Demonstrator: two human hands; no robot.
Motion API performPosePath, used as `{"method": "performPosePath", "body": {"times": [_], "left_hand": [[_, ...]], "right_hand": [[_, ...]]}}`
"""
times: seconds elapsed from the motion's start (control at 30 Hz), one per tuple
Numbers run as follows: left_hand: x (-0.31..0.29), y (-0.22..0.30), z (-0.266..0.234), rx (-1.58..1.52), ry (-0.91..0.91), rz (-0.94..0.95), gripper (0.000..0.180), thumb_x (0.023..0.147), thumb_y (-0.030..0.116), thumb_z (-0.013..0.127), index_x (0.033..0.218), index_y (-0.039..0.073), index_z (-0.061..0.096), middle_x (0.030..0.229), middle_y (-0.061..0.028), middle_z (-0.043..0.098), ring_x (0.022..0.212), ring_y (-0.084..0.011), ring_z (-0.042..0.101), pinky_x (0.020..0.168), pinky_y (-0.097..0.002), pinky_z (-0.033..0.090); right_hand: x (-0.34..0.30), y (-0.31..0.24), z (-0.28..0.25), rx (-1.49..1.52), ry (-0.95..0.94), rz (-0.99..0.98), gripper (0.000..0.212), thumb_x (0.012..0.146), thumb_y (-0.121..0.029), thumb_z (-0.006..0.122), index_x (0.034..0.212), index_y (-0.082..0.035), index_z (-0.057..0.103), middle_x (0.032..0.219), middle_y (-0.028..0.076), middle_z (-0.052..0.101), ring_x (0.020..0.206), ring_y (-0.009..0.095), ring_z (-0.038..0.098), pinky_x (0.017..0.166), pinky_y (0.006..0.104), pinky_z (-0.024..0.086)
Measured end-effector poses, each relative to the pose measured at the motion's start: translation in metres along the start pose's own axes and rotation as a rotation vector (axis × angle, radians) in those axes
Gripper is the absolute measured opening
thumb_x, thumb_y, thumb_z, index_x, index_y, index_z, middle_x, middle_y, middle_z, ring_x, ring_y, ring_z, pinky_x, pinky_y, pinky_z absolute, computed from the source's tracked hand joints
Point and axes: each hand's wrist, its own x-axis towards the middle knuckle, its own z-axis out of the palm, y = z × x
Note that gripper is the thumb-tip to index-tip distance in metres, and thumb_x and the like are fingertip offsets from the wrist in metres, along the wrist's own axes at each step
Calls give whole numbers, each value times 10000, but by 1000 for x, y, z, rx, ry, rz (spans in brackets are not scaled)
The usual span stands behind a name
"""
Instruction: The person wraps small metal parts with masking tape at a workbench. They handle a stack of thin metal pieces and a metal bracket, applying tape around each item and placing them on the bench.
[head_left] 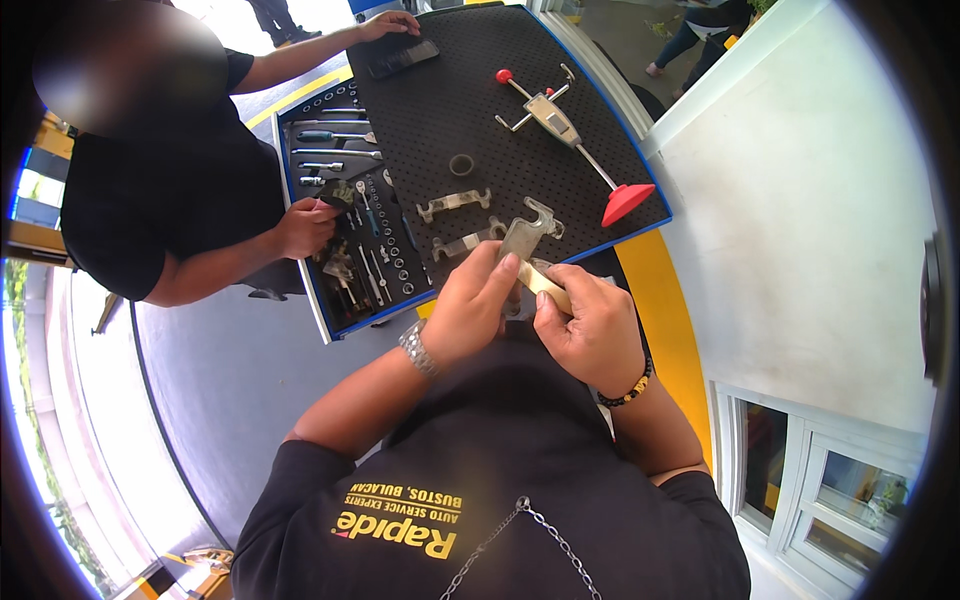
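Note:
My left hand (470, 305) is closed around a worn metal brake pad (528, 236) with hooked ends, held up above the near edge of the cart top. In my right hand (593, 325), fingers and thumb pinch a pale tan strip (545, 290) that looks like folded sandpaper. It lies against the lower part of the brake pad, and my fingers hide where they meet. Just beyond my left hand, a second brake pad (466, 243) rests on the black perforated mat, partly covered by that hand. Another brake pad (453, 204) lies farther back.
The cart top (420, 120) also bears a small round dark cup (461, 165), a phone (404, 58) and a long-handled tool with a red cone end (628, 204). At left, an open drawer holds sockets and ratchets (366, 200). A co-worker (180, 190) stands beside it, one hand (305, 228) over the drawer.

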Motion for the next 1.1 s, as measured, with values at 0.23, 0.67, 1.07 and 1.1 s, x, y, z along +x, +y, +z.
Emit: {"method": "performPosePath", "body": {"times": [0.23, 0.67, 1.07, 1.1], "left_hand": [[2, -6, 2, 108, 67, 21, 310, 1126, 280, 499, 1156, -2, 624, 825, -44, 665, 675, -101, 621, 595, -278, 502], [-1, -4, 2, -346, -79, 90, 397, 1118, 251, 532, 1444, 25, 561, 916, 1, 649, 742, -76, 571, 643, -248, 478], [-5, 18, 9, -696, -192, -27, 554, 1101, 153, 542, 1635, 132, 394, 1193, -36, 659, 732, -95, 515, 660, -251, 462], [-4, 17, 10, -685, -187, -32, 555, 1101, 153, 544, 1636, 136, 395, 1201, -38, 659, 724, -95, 516, 654, -252, 461]], "right_hand": [[-5, -4, 4, -46, -17, 31, 236, 893, -118, 695, 1087, 15, 706, 833, 199, 716, 698, 366, 712, 632, 404, 565], [-3, -2, 8, 1, 25, 180, 292, 995, -278, 701, 1076, 2, 720, 807, 195, 744, 706, 371, 739, 617, 422, 578], [-6, 1, -5, 72, -21, 188, 300, 1012, -268, 684, 1146, 1, 690, 853, 215, 743, 779, 412, 740, 652, 459, 576], [-7, 3, -4, 75, -3, 174, 293, 1018, -256, 687, 1143, 9, 692, 812, 191, 730, 718, 351, 728, 621, 411, 552]]}}
